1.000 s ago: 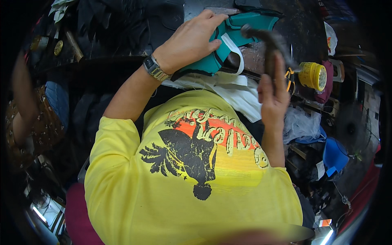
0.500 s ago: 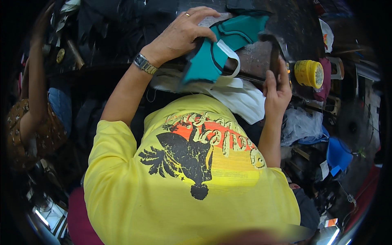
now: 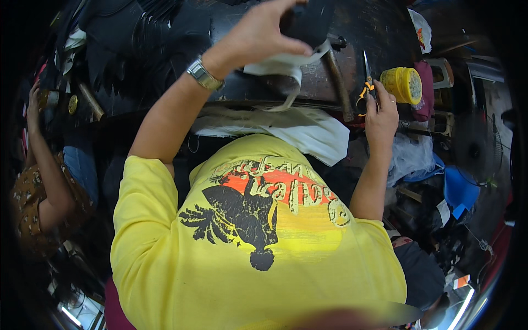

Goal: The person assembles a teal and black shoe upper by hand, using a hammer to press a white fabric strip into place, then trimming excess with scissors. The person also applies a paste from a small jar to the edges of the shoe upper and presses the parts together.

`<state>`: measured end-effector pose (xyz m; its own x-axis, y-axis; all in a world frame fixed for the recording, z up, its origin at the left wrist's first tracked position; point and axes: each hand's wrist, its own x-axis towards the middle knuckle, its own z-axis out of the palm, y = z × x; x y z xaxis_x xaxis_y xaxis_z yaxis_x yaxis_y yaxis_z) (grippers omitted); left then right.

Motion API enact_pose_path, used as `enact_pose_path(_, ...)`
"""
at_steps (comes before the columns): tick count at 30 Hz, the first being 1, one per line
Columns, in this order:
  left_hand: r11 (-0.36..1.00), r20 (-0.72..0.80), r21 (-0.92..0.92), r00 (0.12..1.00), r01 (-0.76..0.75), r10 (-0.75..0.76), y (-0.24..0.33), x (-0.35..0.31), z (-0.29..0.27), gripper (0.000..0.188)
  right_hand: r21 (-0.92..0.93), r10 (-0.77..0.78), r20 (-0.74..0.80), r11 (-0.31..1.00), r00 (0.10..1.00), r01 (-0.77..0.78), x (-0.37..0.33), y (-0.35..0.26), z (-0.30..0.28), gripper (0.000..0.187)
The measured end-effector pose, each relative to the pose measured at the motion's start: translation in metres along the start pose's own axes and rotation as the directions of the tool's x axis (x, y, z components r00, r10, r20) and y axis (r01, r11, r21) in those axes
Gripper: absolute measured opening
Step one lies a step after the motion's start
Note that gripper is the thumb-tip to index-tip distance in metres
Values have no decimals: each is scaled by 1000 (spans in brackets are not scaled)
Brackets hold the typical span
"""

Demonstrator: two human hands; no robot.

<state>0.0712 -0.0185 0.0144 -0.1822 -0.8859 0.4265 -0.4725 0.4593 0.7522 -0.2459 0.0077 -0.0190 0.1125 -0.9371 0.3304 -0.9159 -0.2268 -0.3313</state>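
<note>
Over the table (image 3: 379, 25), the left hand (image 3: 264, 36) spreads thumb from fingers at a dark piece (image 3: 312, 25); the right hand (image 3: 383, 110) touches the scissors (image 3: 369, 83). I cannot tell whether either pinches. Between them, a hammer (image 3: 337, 82) reaches the front edge.

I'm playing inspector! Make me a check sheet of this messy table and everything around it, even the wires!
Surface: dark table, scuffed.
Work things: black piece, blurred; white strap near it; hammer, lying down; orange-handled scissors.
Clutter: yellow jar; dark scraps.
Hands: left hand holds the black piece; right hand is at the scissors' handles, grip unclear.
Cables: thin strand lower right; too small to identify.
Surroundings: another person's arm left; blue plastic item right.
</note>
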Motion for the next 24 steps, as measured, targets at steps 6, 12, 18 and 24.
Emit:
enact_pose_path(6, 942, 248, 325, 969, -87, 3, -18, -29, 49, 39, -179, 121, 179, 980, 976, -89, -10, 26, 8, 48)
enact_pose_path(12, 900, 197, 392, 973, -193, 123, -7, -14, 41, 37, -53, 171, 217, 985, 961, -163, 1, 36, 9, 55)
enact_pose_path(18, 948, 143, -255, 977, 193, -160, 4, 4, 5, 45, 532, 243, 342, 746, 908, -400, 14, 48, -12, 67)
enact_pose_path(24, 732, 98, -587, 928, 345, -359, 12, 5, -12, 39, 898, 7, 439, -18, 898, -439, -4, 17, -38, 82)
